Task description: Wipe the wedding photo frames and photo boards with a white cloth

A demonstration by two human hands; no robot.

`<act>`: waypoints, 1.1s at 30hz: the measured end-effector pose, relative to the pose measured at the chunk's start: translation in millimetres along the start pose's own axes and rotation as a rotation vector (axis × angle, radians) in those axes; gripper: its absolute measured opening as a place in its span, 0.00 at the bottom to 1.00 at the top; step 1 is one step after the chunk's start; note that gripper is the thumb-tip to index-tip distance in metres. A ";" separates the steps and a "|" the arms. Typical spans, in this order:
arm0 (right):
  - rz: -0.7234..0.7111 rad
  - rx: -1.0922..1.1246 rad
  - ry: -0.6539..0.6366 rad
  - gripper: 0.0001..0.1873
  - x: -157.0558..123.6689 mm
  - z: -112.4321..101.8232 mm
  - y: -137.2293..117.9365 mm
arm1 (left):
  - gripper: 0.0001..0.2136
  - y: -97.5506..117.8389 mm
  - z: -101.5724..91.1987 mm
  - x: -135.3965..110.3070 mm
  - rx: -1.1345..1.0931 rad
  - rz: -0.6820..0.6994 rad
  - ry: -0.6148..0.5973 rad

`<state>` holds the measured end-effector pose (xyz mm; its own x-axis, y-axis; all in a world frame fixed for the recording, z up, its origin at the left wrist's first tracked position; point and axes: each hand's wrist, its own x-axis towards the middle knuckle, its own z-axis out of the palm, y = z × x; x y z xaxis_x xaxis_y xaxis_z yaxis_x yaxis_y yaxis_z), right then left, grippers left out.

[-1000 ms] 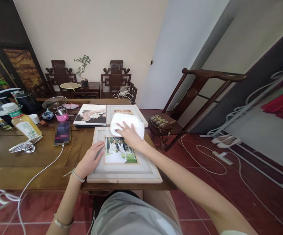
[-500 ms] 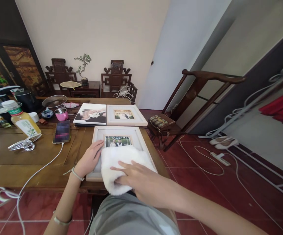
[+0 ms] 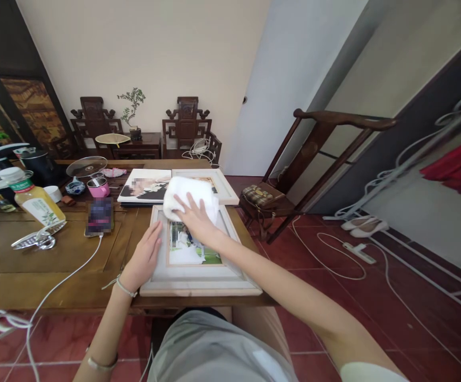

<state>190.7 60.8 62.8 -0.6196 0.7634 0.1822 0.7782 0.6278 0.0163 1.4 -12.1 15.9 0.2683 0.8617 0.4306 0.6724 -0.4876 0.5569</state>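
Cloth at the far edge of the frame, my right hand over it and my left steadying the side.

I have the right hand (image 3: 194, 215) on the folded white cloth (image 3: 186, 191), fingers spread apart over its top; I can't tell whether any fold is pinched underneath. The left hand (image 3: 145, 257) lies flat, uncurled, against the left side of the picture frame (image 3: 202, 291), which rests face up at the near edge of the table (image 3: 91, 281). To wipe well, I'd judge, I want even, light pressure, the cloth reaching into the inner corners, and the left hand bracing without pushing. The second frame (image 3: 229, 187) sits just beyond, so I'd keep far strokes short to avoid nudging it.
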 end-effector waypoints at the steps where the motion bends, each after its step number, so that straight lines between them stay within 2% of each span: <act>1: -0.018 0.011 -0.046 0.36 0.0 0.1 -8.0 | 0.22 0.3 0.1 -0.3 -0.005 0.002 0.037; 4: -0.096 0.048 -0.152 0.29 -12.2 -2.5 -34.2 | 0.23 1.0 0.3 -1.0 -0.025 0.019 0.085; 8: -0.181 0.121 -0.275 0.34 -51.2 -19.8 -55.4 | 0.24 2.2 -1.1 -1.1 -0.046 0.001 0.083; 11: -0.271 0.198 -0.334 0.35 -88.3 -37.4 -54.1 | 0.24 1.6 -1.4 -0.6 -0.029 -0.017 0.071; 14: -0.286 0.267 -0.354 0.38 -121.6 -48.1 -38.2 | 0.26 -2.3 1.1 -0.8 0.024 -0.060 0.092; 17: -0.217 0.306 -0.303 0.42 -145.6 -47.3 -14.0 | 0.28 -9.1 5.3 -2.5 0.057 -0.127 0.130; 20: -0.148 0.317 -0.216 0.41 -159.9 -38.5 5.3 | 0.31 -16.7 9.3 -4.5 0.028 -0.174 0.120; 24: -0.133 0.339 -0.087 0.37 -168.9 -23.4 10.7 | 0.33 -20.0 10.4 -4.0 -0.160 -0.330 0.149; 27: -0.146 0.342 0.003 0.34 -172.2 -13.1 7.2 | 0.30 -10.8 4.5 -0.7 -0.423 -0.545 0.115; 30: -0.191 0.316 0.128 0.31 -173.9 -5.3 7.9 | 0.20 6.6 -4.0 1.7 -0.714 -0.751 -0.038; 33: -0.241 0.319 0.298 0.25 -174.8 -3.9 16.0 | 0.16 21.7 -9.2 0.0 -0.845 -0.864 0.019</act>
<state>311.8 -63.2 35.1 -0.6858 0.5435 0.4840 0.5177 0.8318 -0.2005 9.6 -24.0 34.6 -0.0620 0.9498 -0.3068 -0.0401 0.3048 0.9516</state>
